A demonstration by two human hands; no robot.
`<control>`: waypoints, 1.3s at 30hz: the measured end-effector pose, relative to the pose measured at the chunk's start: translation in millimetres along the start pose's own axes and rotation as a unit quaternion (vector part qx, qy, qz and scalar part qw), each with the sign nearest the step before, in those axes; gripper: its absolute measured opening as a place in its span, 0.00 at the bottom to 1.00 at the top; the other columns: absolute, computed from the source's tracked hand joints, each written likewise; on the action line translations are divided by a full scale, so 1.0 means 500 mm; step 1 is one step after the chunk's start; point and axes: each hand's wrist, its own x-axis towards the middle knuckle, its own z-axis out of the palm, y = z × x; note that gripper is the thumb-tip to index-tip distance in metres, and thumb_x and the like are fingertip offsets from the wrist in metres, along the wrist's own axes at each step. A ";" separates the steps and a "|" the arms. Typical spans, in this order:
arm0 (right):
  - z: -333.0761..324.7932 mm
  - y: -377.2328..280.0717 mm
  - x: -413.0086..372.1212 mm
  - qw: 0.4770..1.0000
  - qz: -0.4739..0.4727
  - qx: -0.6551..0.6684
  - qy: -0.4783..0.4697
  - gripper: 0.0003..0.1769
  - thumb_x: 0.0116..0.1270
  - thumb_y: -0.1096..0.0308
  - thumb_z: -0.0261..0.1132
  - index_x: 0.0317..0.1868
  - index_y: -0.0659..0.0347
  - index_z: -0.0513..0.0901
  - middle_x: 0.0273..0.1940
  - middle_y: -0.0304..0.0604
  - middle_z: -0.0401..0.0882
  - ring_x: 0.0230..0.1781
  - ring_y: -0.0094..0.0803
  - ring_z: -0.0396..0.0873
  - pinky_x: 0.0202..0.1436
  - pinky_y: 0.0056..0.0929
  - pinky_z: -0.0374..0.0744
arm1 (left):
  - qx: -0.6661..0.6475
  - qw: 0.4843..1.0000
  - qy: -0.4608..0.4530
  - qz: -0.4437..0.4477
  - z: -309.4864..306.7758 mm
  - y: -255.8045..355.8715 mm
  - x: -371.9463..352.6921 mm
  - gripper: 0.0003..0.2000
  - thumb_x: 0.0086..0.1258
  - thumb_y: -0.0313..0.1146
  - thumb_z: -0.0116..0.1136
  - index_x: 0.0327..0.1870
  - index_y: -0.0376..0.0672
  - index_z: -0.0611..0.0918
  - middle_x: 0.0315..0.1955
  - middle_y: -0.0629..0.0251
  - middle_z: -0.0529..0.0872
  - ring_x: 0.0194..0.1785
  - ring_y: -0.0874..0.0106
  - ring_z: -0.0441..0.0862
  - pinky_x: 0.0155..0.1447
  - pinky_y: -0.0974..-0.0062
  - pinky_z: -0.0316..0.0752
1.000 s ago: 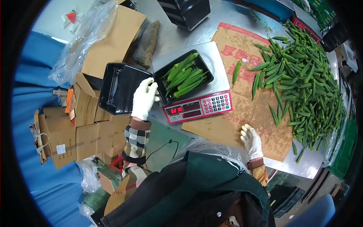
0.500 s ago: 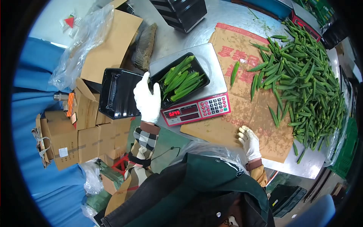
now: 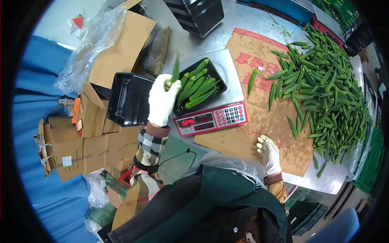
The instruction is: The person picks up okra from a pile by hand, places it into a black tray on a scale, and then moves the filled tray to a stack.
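Observation:
Pinched in my white-gloved left hand (image 3: 161, 103) is one green okra pod (image 3: 176, 71), held upright above the left side of a black plastic tray (image 3: 213, 70). Several okra pods (image 3: 198, 88) lie side by side in that tray. The tray sits on the metal platform of a red-framed digital scale (image 3: 210, 120), whose red display is lit. My right hand (image 3: 268, 154), also gloved, rests at the near edge of a flattened cardboard sheet (image 3: 227, 141). Its fingers are loosely bent and slightly apart, holding nothing.
A large heap of okra (image 3: 328, 97) covers the table's right side, with a single pod (image 3: 252, 82) lying apart on the cardboard. Empty black trays (image 3: 131, 101) stand left of the scale, and a stack of black trays (image 3: 196, 16) at the back. Cardboard boxes (image 3: 67, 139) fill the left.
My left hand, earlier at the tray's left rim, now has an okra pod lifted between its fingers. The scale's reading is different. My right hand has hardly moved.

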 end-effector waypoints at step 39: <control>0.167 -0.120 -0.077 0.982 -0.095 -0.097 -0.134 0.21 0.81 0.64 0.57 0.67 0.66 0.78 0.48 0.45 0.89 0.34 0.24 0.83 0.40 0.22 0.81 | -0.617 0.688 -0.327 -0.197 0.118 0.072 -0.122 0.26 0.78 0.35 0.61 0.72 0.33 0.70 0.58 0.52 0.83 0.58 0.63 0.84 0.63 0.59 0.81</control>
